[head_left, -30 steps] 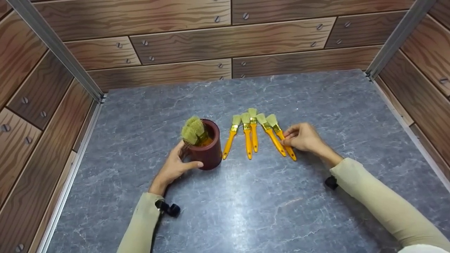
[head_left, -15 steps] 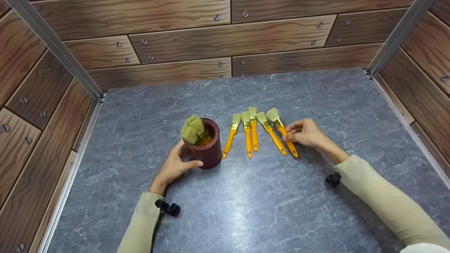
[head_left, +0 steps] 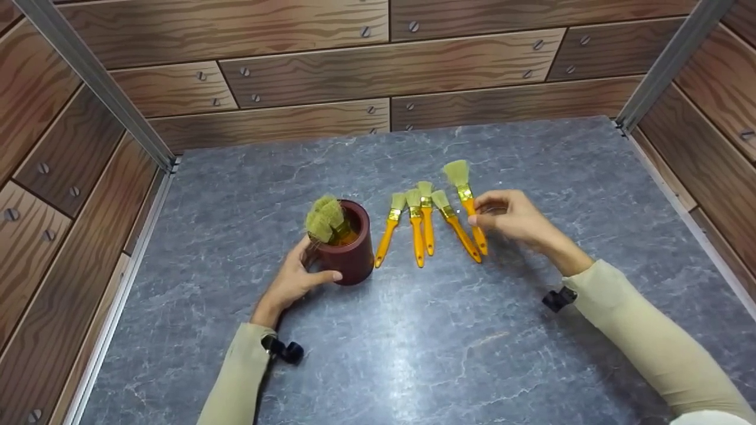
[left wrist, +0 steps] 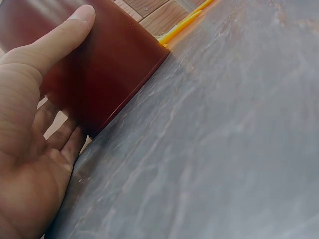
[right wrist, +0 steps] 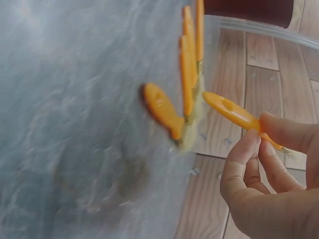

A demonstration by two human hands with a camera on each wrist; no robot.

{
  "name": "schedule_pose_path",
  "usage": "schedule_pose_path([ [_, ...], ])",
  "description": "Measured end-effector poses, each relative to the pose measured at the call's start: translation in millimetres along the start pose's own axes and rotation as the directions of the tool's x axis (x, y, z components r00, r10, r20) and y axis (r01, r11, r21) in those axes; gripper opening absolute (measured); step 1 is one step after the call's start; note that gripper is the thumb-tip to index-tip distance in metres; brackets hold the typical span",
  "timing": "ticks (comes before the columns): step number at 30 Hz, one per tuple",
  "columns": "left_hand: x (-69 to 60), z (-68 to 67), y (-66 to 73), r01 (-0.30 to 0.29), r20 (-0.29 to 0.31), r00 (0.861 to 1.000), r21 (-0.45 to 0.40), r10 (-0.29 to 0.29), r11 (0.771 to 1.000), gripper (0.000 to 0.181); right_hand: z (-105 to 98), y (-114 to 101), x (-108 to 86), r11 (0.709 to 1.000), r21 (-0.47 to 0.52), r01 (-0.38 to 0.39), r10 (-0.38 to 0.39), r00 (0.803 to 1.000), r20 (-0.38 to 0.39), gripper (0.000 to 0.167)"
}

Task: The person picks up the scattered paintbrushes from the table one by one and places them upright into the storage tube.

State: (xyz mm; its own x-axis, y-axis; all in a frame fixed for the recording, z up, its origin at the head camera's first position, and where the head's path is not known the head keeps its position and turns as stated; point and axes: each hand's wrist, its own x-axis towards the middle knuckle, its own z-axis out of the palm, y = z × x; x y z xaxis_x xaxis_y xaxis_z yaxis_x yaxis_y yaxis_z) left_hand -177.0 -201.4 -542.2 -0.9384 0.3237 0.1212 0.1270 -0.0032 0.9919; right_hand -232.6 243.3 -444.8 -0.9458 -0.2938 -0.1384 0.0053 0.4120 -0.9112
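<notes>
1. The left hand (head_left: pixel 289 280) grips the maroon cylindrical cup (head_left: pixel 349 264) from its 8 o'clock side, thumb on the near face, the other fingers mostly hidden behind. The cup stands upright, its base on the marbled tabletop (head_left: pixel 472 360).
2. The right hand (head_left: pixel 514 221) pinches an orange-handled paintbrush (head_left: pixel 469 205) by its handle, bristles pointing between 11 and 12 o'clock. The right wrist view suggests it is off the table. From it, the cup lies between 8 and 9 o'clock, well apart.
3. Inside the cup, a bristle-up cluster of brushes (head_left: pixel 325 219) leans over the rim toward 9 o'clock; they are too bunched to count.
4. Four loose paintbrushes (head_left: pixel 417 236) lie fanned between cup and right hand, bristles toward 12. The leftmost handle ends just beside the cup, around 4 o'clock; I cannot tell whether they touch.
5. Judging by this layout, the work is partway: a bunch in the cup, one brush in hand, four lying loose.
6. The cup's mouth shows a gap at its 3 o'clock side, beside the cluster. The tabletop's far edge meets the plank-patterned wall (head_left: pixel 384 68) at 12, well beyond the bristles. Side edges at 9 and 3 leave room outside both hands; the widest stretch lies toward 6, between the forearms.
</notes>
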Motion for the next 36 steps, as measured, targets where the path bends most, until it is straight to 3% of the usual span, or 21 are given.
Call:
schedule_pose_path([
  [16,-0.6,-1.6,-3.0,0.002,-0.008,1.000,0.039,-0.001,0.999,0.088,19,-44,1.6,0.990,0.047,0.136,-0.137,0.990,0.016,0.027],
  [36,1.4,-0.2,-0.4,0.003,0.001,1.000,0.024,-0.003,1.000,0.089,56,-91,11.5,0.939,0.124,0.320,-0.329,0.942,0.058,0.019],
])
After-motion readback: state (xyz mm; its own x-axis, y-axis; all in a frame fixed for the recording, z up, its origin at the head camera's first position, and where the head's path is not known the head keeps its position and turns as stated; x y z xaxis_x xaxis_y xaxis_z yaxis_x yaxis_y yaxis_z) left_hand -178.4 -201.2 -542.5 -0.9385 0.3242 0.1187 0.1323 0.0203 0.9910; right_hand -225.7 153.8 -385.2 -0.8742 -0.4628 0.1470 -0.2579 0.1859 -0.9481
